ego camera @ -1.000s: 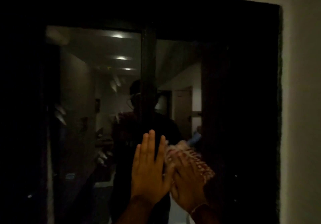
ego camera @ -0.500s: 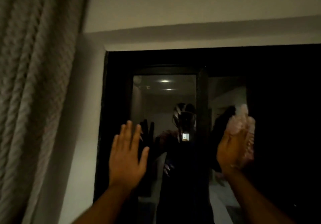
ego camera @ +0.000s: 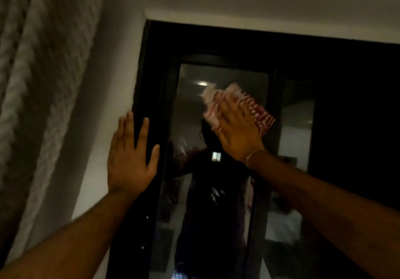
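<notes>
A dark-framed window with a dark glass pane fills the middle of the view. My right hand presses a red-and-white patterned cloth flat against the upper glass, fingers straight. The cloth sticks out above and to the right of the hand and is blurred. My left hand lies flat with spread fingers on the window's left frame, holding nothing. A thin bracelet circles my right wrist.
A pale textured curtain hangs at the left. White wall lies between curtain and frame, and above the window. The glass reflects a person, ceiling lights and a room behind me. The right pane is black.
The view swung from the window's right part to its left edge. My right hand carried the cloth up and left on the glass. My left hand moved left onto the frame.
</notes>
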The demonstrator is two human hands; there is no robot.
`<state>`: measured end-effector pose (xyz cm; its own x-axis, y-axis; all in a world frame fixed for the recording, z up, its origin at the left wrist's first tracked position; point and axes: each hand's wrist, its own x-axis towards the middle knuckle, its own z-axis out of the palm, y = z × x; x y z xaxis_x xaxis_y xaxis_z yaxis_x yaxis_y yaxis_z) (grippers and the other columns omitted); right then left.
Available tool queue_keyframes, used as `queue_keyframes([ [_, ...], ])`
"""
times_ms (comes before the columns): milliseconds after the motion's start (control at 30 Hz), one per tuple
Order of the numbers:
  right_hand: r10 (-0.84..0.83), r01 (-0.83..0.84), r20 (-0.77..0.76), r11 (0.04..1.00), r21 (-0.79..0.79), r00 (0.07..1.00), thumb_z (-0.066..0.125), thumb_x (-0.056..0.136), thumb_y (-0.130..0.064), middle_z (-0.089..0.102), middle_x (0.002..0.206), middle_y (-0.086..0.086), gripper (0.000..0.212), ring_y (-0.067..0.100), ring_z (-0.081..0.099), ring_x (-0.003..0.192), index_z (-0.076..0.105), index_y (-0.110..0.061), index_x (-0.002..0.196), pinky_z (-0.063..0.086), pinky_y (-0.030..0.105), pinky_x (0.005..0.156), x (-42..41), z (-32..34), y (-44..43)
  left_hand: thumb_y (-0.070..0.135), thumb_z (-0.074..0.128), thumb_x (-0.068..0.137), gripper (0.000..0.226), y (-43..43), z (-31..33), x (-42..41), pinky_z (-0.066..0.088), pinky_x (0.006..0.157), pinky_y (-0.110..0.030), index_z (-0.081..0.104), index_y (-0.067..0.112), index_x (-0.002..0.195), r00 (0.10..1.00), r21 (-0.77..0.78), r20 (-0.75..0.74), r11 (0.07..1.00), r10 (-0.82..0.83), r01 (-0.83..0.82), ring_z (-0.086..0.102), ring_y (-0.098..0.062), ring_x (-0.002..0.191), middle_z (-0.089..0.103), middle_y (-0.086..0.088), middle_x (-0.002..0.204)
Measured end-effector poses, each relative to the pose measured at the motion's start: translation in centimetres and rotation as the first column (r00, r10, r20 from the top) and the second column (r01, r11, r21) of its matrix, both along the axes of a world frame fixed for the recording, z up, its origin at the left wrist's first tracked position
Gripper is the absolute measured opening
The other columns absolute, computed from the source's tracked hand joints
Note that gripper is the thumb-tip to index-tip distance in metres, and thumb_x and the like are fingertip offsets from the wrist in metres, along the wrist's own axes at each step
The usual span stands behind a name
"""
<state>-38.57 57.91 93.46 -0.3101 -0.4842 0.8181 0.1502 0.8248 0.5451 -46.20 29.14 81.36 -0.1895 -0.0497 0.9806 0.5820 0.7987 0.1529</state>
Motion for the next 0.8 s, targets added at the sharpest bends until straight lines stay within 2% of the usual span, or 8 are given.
queue_keyframes([
  [133, 0.000, -0.142, 0.348, 0.914, 0.381, 0.937, 0.041, 0.118, -0.040, 0.026, 0.180, 0.010, 0.056, 0.034, 0.025, 0.168, 0.038, -0.020, 0.170, 0.002, 0.053, 0.140, 0.4, -15.1, 1.4, 0.049, 0.042, 0.113, 0.078, -0.2, -0.4, -0.3, 0.013, 0.139, -0.053, 0.014, 0.019, 0.179, 1.000, -0.016, -0.023, 1.000, 0.003, -0.003, 0.002, -0.038, 0.174, 0.001, -0.020, 0.187],
  [267, -0.189, -0.184, 0.487, 0.764, 0.618, 0.852, 0.049, 0.112, -0.046, 0.029, 0.180, 0.000, 0.060, 0.021, 0.029, 0.167, 0.038, -0.030, 0.169, -0.009, 0.045, 0.140, 2.2, -24.3, 4.2, 0.049, 0.042, 0.113, 0.078, -0.3, -0.3, -0.3, 0.014, 0.140, -0.053, 0.013, 0.019, 0.179, 0.999, -0.016, -0.038, 1.000, -0.003, 0.003, 0.001, -0.037, 0.174, 0.002, -0.020, 0.187],
  [367, -0.085, -0.218, 0.500, 0.827, 0.518, 0.862, 0.057, 0.111, -0.041, 0.038, 0.177, 0.002, 0.057, 0.019, 0.029, 0.167, 0.048, -0.026, 0.165, 0.003, 0.040, 0.141, 1.7, -18.6, 2.4, 0.048, 0.043, 0.114, 0.078, -0.3, -0.5, -0.4, 0.014, 0.140, -0.053, 0.014, 0.017, 0.179, 0.999, -0.011, -0.045, 1.000, -0.012, 0.012, 0.002, -0.037, 0.174, 0.003, -0.021, 0.186],
  [433, 0.060, -0.199, 0.411, 0.932, 0.304, 0.910, 0.043, 0.116, -0.045, 0.039, 0.175, 0.008, 0.054, 0.018, 0.015, 0.171, 0.050, -0.019, 0.163, 0.001, 0.042, 0.141, 2.1, -11.2, 0.7, 0.049, 0.043, 0.114, 0.078, -0.4, -0.4, -0.3, 0.013, 0.140, -0.053, 0.013, 0.018, 0.179, 0.999, -0.011, -0.044, 1.000, -0.014, 0.013, 0.001, -0.036, 0.174, 0.002, -0.020, 0.187],
  [533, -0.032, 0.048, 0.155, 0.994, -0.099, 0.987, 0.027, 0.114, -0.055, 0.030, 0.176, 0.022, 0.067, 0.045, 0.020, 0.167, 0.033, -0.018, 0.170, 0.017, 0.071, 0.134, 3.0, 1.4, -0.5, 0.047, 0.046, 0.115, 0.079, -0.3, -0.6, -0.3, 0.010, 0.140, -0.050, 0.011, 0.018, 0.179, 0.999, -0.009, -0.042, 1.000, -0.024, 0.024, 0.000, -0.035, 0.174, 0.001, -0.020, 0.187],
  [667, -0.072, 0.072, 0.003, 0.992, -0.103, 0.997, 0.019, 0.116, -0.054, 0.020, 0.182, 0.015, 0.069, 0.037, 0.017, 0.170, 0.024, -0.016, 0.173, 0.017, 0.059, 0.137, 1.9, 7.1, -0.7, 0.048, 0.045, 0.115, 0.079, -0.3, -0.6, -0.5, 0.010, 0.141, -0.050, 0.011, 0.018, 0.179, 0.999, -0.009, -0.049, 1.000, -0.022, 0.022, 0.000, -0.035, 0.174, 0.001, -0.020, 0.187],
  [733, -0.050, 0.049, -0.014, 0.994, -0.100, 0.999, 0.022, 0.117, -0.050, 0.018, 0.183, 0.013, 0.067, 0.034, 0.014, 0.170, 0.022, -0.016, 0.174, 0.012, 0.054, 0.139, 0.5, 4.4, -2.7, 0.049, 0.042, 0.116, 0.078, -0.4, -0.6, -0.5, 0.009, 0.141, -0.049, 0.011, 0.018, 0.179, 0.999, -0.009, -0.052, 1.000, -0.014, 0.014, 0.000, -0.035, 0.174, 0.001, -0.020, 0.187],
  [800, 0.010, -0.019, 0.134, 0.998, 0.065, 0.991, 0.031, 0.119, -0.043, 0.020, 0.182, 0.013, 0.062, 0.035, 0.015, 0.170, 0.026, -0.014, 0.173, 0.010, 0.053, 0.140, -0.8, -1.5, -4.0, 0.050, 0.041, 0.116, 0.078, -0.4, -0.7, -0.6, 0.007, 0.141, -0.048, 0.011, 0.017, 0.179, 0.998, -0.005, -0.056, 1.000, -0.015, 0.015, 0.000, -0.035, 0.174, 0.001, -0.020, 0.187],
])
